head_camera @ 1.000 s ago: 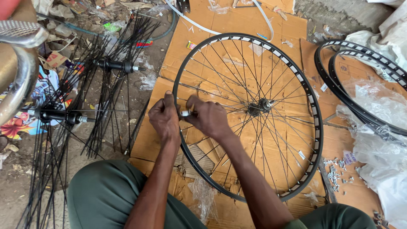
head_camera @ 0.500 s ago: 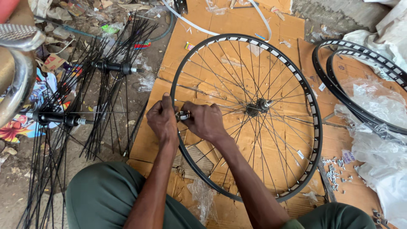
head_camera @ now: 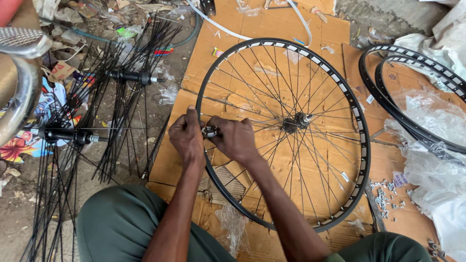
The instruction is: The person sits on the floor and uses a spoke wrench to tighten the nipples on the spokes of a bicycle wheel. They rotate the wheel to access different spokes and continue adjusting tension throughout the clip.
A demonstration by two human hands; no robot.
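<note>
Spoked wheel [head_camera: 291, 131] lies flat on cardboard [head_camera: 272, 29], hub [head_camera: 296, 121] right of the hands. Left hand [head_camera: 187, 138] is closed over the rim's near-left edge; right hand [head_camera: 235, 138] pinches a small metal tool [head_camera: 210, 131] at a spoke end there. Best to steady the rim, seat the tool squarely, turn in small steps. Loose spoked hubs [head_camera: 128, 76] lie left, spare rims [head_camera: 412, 97] right

Single head-worn view, looked steeply down from above the seated person's lap, facing forward over the knees at frame bottom. Fairly near: both forearms ran up from the bottom edge to frame centre, where the left hand [head_camera: 187, 136] and right hand [head_camera: 236, 138] sat. The spoked wheel [head_camera: 357, 131] filled centre-right on the cardboard [head_camera: 272, 24]. No second view, so nothing overlapped.
</note>
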